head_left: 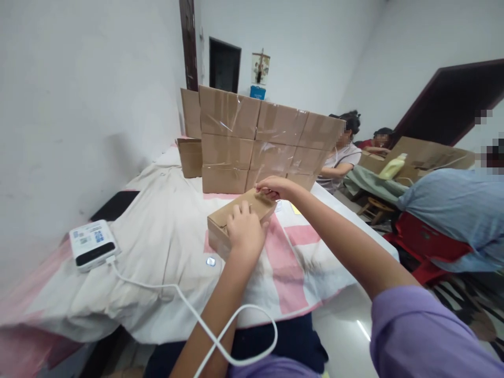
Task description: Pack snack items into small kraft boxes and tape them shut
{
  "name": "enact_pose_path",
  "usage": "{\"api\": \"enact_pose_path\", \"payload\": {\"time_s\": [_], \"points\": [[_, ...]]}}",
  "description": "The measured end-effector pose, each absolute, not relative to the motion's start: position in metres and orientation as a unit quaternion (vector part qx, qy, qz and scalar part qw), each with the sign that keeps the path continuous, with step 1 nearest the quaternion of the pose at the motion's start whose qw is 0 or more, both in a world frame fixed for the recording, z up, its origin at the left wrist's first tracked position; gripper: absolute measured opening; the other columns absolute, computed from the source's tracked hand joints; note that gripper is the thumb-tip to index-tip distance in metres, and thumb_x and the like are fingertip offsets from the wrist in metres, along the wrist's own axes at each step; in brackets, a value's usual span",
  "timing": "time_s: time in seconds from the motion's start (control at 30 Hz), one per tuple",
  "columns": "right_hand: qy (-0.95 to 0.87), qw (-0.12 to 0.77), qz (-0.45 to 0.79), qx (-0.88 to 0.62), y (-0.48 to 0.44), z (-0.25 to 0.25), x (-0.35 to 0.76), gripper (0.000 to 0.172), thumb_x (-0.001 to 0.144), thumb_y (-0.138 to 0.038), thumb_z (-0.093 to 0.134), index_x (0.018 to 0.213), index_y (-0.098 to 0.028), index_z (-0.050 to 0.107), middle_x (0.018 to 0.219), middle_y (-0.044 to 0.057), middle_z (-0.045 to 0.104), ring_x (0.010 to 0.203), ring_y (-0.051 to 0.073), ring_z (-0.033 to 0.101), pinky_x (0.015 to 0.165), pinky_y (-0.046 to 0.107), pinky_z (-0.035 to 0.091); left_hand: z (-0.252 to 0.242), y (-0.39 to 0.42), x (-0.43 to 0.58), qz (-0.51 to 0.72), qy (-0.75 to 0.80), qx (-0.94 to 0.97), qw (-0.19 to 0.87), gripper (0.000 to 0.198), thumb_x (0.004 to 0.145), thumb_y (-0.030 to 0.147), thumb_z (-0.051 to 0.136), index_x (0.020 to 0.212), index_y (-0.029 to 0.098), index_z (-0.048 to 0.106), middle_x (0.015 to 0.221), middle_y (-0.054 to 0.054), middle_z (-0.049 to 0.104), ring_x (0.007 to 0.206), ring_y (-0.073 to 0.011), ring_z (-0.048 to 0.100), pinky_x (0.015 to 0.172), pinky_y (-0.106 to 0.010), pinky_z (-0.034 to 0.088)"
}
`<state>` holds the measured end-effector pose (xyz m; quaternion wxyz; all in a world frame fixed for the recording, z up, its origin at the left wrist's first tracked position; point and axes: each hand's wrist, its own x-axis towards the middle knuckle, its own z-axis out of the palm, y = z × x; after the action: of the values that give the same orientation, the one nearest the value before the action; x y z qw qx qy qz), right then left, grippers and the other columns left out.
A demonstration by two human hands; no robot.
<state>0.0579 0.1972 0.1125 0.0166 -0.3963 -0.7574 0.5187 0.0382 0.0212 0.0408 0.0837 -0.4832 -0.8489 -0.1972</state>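
Small cardboard box (pixel 258 203) sits on the bed in front of me, on the white-and-pink blanket (pixel 165 236), one corner towards me, lid side up.

Left hand (pixel 246 230): flat on top of the box at the near end, fingers loosely spread, palm down. It's bearing on the box, not gripping.

Right hand (pixel 275 187): at the far end, fingers curled, tips pinched on the far top edge. Can't tell if there's tape or a flap in the pinch.

Just behind the box: a stack of boxes (pixel 260 142), same brown card, three rows high, clear tape across the faces. One more box stands off its left end.

Left of me on the blanket: white power bank (pixel 92 244), its white cable (pixel 185 299) looping back towards my lap. Small lit square thing (pixel 211 261) just beside the box's near corner.

To the right, off the bed: a person in a blue top (pixel 452 205) on a red chair (pixel 425 244), and a yellow bottle (pixel 392 167) further back.
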Motion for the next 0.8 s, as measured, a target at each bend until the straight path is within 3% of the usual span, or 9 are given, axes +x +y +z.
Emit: {"api": "enact_pose_path", "payload": {"time_s": [0.17, 0.37, 0.57, 0.8], "points": [[-0.751, -0.041, 0.484, -0.448, 0.203, 0.11, 0.046, 0.028, 0.097, -0.016, 0.051, 0.069, -0.015, 0.052, 0.044, -0.009, 0.03, 0.035, 0.005, 0.02, 0.036, 0.017, 0.013, 0.042, 0.024, 0.04, -0.204, -0.855, -0.47, 0.078, 0.057, 0.091, 0.05, 0.055, 0.134, 0.012, 0.059, 0.132, -0.017, 0.057, 0.118, -0.0343, 0.05, 0.091, -0.046, 0.046], [-0.754, -0.056, 0.496, -0.426, 0.202, 0.116, 0.036, 0.03, 0.102, -0.024, 0.046, 0.074, -0.017, 0.054, 0.047, -0.009, 0.029, 0.036, 0.005, 0.017, 0.037, 0.016, 0.015, 0.042, 0.023, 0.041, -0.202, -0.856, -0.468, 0.086, 0.055, 0.091, 0.048, 0.055, 0.133, 0.011, 0.06, 0.132, -0.017, 0.057, 0.117, -0.0344, 0.051, 0.089, -0.047, 0.046], [-0.756, -0.113, 0.439, -0.472, 0.21, 0.099, 0.021, 0.036, 0.096, -0.018, 0.051, 0.061, -0.018, 0.047, 0.044, -0.008, 0.025, 0.035, 0.006, 0.017, 0.038, 0.02, 0.011, 0.041, 0.025, 0.041, -0.195, -0.859, -0.465, 0.089, 0.053, 0.092, 0.048, 0.054, 0.133, 0.014, 0.061, 0.132, -0.017, 0.058, 0.117, -0.0345, 0.051, 0.091, -0.048, 0.047], [-0.751, -0.142, 0.399, -0.506, 0.221, 0.101, 0.02, 0.032, 0.094, -0.02, 0.058, 0.063, -0.016, 0.052, 0.046, -0.008, 0.026, 0.037, 0.005, 0.018, 0.039, 0.019, 0.011, 0.04, 0.028, 0.041, -0.189, -0.865, -0.458, 0.081, 0.052, 0.093, 0.049, 0.051, 0.134, 0.019, 0.06, 0.135, -0.016, 0.056, 0.118, -0.0345, 0.05, 0.09, -0.046, 0.046]]}}
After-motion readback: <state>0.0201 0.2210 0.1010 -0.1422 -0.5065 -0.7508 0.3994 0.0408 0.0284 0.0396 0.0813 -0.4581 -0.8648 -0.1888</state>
